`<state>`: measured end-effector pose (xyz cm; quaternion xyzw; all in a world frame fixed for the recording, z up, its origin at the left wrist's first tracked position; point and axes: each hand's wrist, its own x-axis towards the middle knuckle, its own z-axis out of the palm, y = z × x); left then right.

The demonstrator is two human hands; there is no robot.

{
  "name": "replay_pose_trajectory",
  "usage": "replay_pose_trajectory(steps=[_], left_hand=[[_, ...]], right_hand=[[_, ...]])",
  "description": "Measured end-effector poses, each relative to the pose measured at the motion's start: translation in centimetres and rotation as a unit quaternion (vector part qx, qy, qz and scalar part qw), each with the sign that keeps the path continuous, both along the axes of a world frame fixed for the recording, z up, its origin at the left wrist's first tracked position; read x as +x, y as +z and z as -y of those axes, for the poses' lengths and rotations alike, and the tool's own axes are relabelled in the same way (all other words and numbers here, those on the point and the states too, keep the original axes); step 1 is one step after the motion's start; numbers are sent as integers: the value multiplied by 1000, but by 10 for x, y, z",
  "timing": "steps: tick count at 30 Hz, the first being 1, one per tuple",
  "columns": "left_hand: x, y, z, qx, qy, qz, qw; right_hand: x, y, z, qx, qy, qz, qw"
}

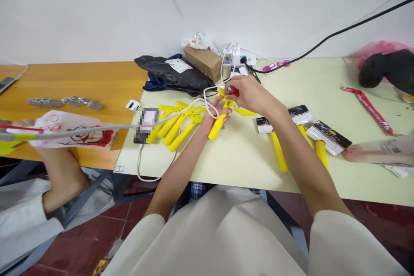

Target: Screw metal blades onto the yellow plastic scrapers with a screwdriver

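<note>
In my left hand [209, 120], a yellow plastic tool [217, 127] with a thick round handle points toward me, the fingers curled round it. My right hand [248, 91] is closed above its head on a small red piece [233, 91] with a shiny end, whose exact kind I cannot make out. A white cable loop crosses in front of my left hand. Just left of that hand, several similar yellow tools [181, 123] lie fanned out on the table. A flat yellow piece [245, 112] lies beneath my right hand.
Black-and-white packages [329, 137] and more yellow handles [280, 151] lie under my right forearm. Behind are a black plastic parcel [181, 75], a cardboard box [203, 62] and a power strip [246, 58]. At the left, a co-worker's arm [63, 172] is beside a printed bag [77, 130].
</note>
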<state>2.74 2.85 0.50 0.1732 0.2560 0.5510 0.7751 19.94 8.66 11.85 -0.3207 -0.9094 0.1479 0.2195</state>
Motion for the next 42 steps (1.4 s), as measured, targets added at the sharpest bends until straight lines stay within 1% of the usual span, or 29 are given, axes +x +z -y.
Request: replay_pose_trajectory(steps=[5,9,12,17,21,26,30,32,34,37,42], left_hand=[[0,3,3,16,-5,2,1000],[1,4,6,-4,-9,13,1000],[1,7,9,-6,-16,12,1000],[-1,12,12,15,-46,-22,999],[-2,13,13,26,-36,-21,999],[-1,15,15,26,-45,-20,998],[1,20,16,26,-30,-14,999],[1,23,16,12,-30,-21,999],[1,25,17,1,-37,-32,999],[2,27,18,6,-47,-44,998],[2,24,17,14,-53,-65,996]], right_hand=[[2,7,4,-25,-34,-11,999],[7,12,8,-59,-57,-19,996],[10,17,12,-70,-64,-13,995],[7,21,15,-61,-60,22,996],[5,22,17,-36,-62,48,996],[5,22,19,-27,-51,54,997],[5,23,20,-18,-53,60,997],[7,24,20,-23,-58,56,997],[9,25,21,-42,-61,44,996],[12,27,22,-61,-64,31,996],[13,25,21,-62,-83,27,994]])
